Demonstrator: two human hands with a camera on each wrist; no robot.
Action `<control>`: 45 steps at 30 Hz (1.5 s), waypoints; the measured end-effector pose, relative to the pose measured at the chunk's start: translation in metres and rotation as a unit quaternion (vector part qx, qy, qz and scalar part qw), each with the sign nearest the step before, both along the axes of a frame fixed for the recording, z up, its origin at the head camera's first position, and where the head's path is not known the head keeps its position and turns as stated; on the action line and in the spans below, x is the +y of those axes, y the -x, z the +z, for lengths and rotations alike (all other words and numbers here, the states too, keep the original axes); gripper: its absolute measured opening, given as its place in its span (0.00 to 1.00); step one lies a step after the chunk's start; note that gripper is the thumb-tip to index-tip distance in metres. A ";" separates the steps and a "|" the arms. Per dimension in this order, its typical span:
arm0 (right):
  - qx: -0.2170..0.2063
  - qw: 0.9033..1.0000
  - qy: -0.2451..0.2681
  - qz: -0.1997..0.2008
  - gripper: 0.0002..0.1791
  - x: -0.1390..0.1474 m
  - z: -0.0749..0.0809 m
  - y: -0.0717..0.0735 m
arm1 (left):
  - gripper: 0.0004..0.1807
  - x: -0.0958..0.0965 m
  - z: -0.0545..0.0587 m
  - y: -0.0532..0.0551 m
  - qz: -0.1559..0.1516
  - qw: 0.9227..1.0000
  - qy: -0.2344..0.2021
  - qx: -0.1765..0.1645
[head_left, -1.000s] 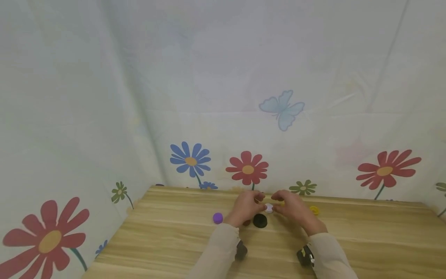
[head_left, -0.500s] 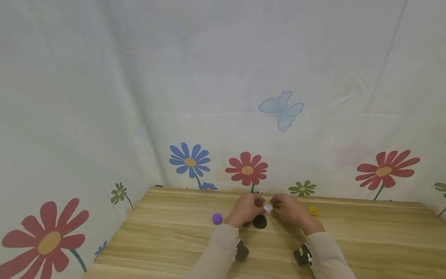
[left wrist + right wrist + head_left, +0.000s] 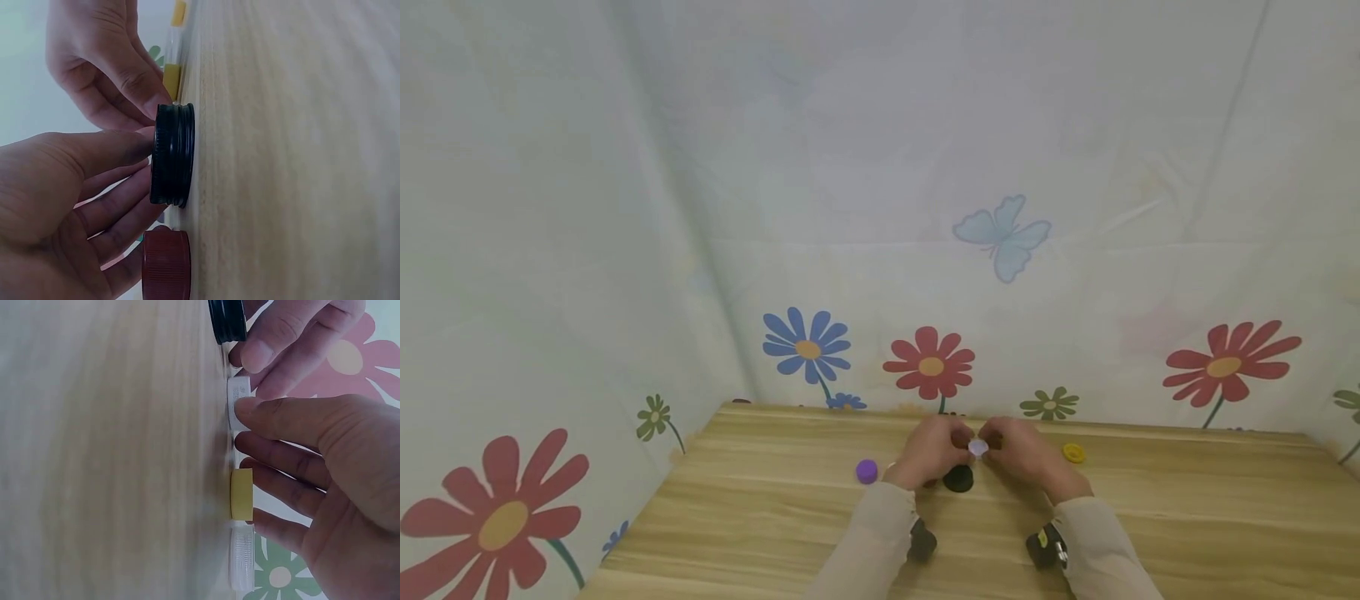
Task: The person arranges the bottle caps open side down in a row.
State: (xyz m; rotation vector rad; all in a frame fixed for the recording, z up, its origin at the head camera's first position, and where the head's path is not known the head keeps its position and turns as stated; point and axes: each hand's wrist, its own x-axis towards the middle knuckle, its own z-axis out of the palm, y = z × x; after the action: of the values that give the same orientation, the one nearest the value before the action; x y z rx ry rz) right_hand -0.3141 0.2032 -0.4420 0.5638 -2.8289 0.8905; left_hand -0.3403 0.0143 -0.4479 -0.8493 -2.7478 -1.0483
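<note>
Small, shallow white cap (image 3: 238, 389) on the wooden tabletop (image 3: 125, 456), between two hands' (image 3: 927, 454) (image 3: 1028, 454) fingers (image 3: 269, 417)

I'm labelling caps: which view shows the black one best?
The left wrist: the black cap appears large, its ridged side visible. The head view shows it small, from above; the right wrist shows only part, cut by the top edge.

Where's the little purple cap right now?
In the head view, the purple cap sits on the wooden table, just to the left of the person's left hand.
</note>
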 end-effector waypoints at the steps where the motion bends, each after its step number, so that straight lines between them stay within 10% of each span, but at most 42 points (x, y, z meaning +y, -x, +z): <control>1: 0.001 1.000 -0.001 -0.001 0.07 0.000 0.000 0.000 | 0.11 0.000 0.000 0.000 -0.001 1.000 0.000 -0.001; 45: -0.004 0.995 0.097 -0.015 0.06 0.013 0.018 -0.017 | 0.06 0.002 0.007 -0.006 0.011 0.997 -0.053 0.058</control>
State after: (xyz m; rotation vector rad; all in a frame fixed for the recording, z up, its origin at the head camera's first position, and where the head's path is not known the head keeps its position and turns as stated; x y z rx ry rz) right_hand -0.2970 0.2166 -0.4239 0.4914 -2.7072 1.1473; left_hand -0.3348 0.0165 -0.4410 -0.8353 -2.5757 -1.0928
